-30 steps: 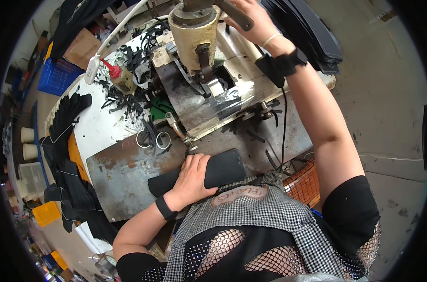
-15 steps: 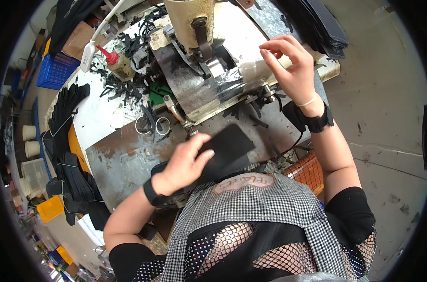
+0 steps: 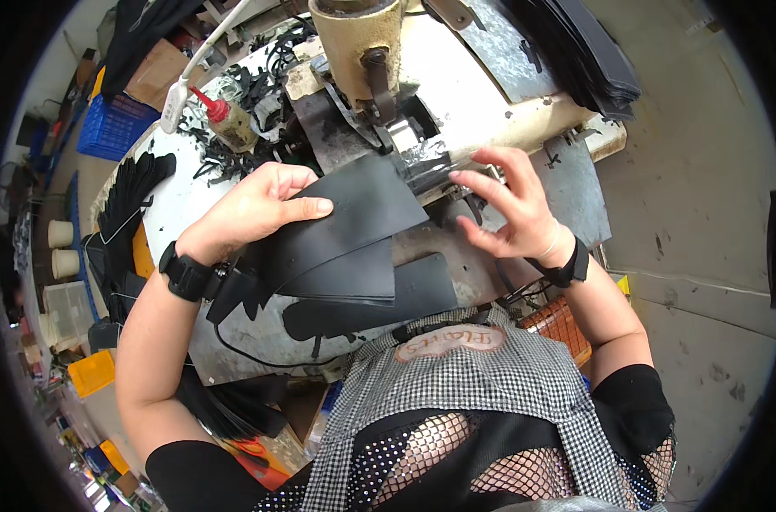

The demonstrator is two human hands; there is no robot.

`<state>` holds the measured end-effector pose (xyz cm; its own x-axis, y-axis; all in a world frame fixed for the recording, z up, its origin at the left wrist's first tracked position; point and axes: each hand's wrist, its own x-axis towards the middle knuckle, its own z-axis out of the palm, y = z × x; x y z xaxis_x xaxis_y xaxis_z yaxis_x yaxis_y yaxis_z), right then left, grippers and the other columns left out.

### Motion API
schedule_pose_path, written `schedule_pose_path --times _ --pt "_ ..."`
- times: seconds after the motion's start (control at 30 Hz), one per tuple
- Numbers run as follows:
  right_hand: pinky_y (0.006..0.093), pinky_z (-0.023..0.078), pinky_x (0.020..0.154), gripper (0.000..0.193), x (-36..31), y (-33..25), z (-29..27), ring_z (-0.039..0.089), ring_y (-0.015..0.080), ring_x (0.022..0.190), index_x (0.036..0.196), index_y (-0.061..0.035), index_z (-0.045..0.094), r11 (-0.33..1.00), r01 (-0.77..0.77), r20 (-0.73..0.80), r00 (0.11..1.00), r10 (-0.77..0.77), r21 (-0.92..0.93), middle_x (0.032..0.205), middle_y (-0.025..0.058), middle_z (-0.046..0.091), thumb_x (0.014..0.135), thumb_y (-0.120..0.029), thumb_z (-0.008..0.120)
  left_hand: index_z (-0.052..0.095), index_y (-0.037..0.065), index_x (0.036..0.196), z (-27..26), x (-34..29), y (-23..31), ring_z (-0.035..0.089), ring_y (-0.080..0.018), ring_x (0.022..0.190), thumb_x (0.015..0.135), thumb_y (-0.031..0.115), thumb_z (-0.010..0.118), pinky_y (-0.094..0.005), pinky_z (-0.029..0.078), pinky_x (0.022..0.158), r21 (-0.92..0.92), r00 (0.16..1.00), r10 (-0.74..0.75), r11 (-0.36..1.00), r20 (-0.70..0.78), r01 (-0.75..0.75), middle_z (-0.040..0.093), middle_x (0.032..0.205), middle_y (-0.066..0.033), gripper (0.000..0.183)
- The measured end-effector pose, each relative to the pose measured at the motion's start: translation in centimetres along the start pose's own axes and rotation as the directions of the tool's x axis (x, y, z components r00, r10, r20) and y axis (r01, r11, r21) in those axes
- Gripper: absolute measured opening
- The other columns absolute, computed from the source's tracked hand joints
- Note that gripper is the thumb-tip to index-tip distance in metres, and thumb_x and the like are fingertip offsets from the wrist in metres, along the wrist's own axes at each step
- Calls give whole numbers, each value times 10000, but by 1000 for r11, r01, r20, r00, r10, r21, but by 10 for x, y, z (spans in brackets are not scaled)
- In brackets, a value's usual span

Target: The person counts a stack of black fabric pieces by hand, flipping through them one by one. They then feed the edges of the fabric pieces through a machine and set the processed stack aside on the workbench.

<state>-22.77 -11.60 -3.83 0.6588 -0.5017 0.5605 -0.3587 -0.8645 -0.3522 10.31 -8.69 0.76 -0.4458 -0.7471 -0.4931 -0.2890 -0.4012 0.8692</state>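
Observation:
In front of the machine my left hand grips a few fanned-out flat black leather-like pieces, its thumb pressed on the top one. These pieces hide part of the machine's lower front. Beside their right end is my right hand, with fingers spread and nothing in them. Another black piece lies flat below, near the table's front edge. The machine has a cream-coloured head and worn dark metal parts.
A red-tipped bottle stands among black scraps to the left. Bundled black strips hang over the table's left edge. A thick black stack lies at the far right. A white lamp arm reaches in from above.
My left hand has moved left and farther from me, and now holds several black pieces up before the machine. My right hand has come down nearer to them, its fingers more spread.

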Motion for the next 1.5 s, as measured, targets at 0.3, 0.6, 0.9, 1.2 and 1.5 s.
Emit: schedule_pose_path --times 0.3,0.6,0.9,1.2,1.5 --pt "370 478 816 351 34 35 -62 601 259 903 893 -80 696 954 13 -135 989 -56 -301 926 56 639 566 39 652 605 -6 933 3 15 9 591 -37 708 848 105 691 -179 474 645 -29 1000 -9 1000 8 9 651 811 -2 165" --pt "215 452 536 271 -9 84 -130 552 55 647 1012 21 658 539 -779 55 584 810 321 780 1 635 857 -202 672 615 -30 1010 11 2 9 645 -101 819 807 11 703 -231 512 767 -65 1000 -15 998 5 16 685 915 -69 225" --pt "262 518 490 301 3 74 -67 618 128 546 1048 15 663 431 -846 -17 449 893 313 790 108 685 848 -209 646 620 -29 968 22 2 8 643 -102 794 805 4 707 -229 510 751 -94 997 -76 993 8 76 684 901 -66 188" --pt "283 525 527 254 -4 106 -65 639 146 577 993 -10 703 485 -822 -147 463 874 297 789 101 702 812 -185 674 608 -24 962 26 1 5 644 -103 784 804 -12 697 -230 513 737 -92 996 -84 992 -6 83 685 899 -71 182" --pt "251 505 635 309 -14 121 -84 622 115 752 1006 -9 688 362 -741 -85 384 920 566 883 60 692 831 -262 708 610 -25 956 28 7 3 647 -104 777 795 -29 705 -229 518 725 -137 995 -98 986 7 98 686 895 -73 187"
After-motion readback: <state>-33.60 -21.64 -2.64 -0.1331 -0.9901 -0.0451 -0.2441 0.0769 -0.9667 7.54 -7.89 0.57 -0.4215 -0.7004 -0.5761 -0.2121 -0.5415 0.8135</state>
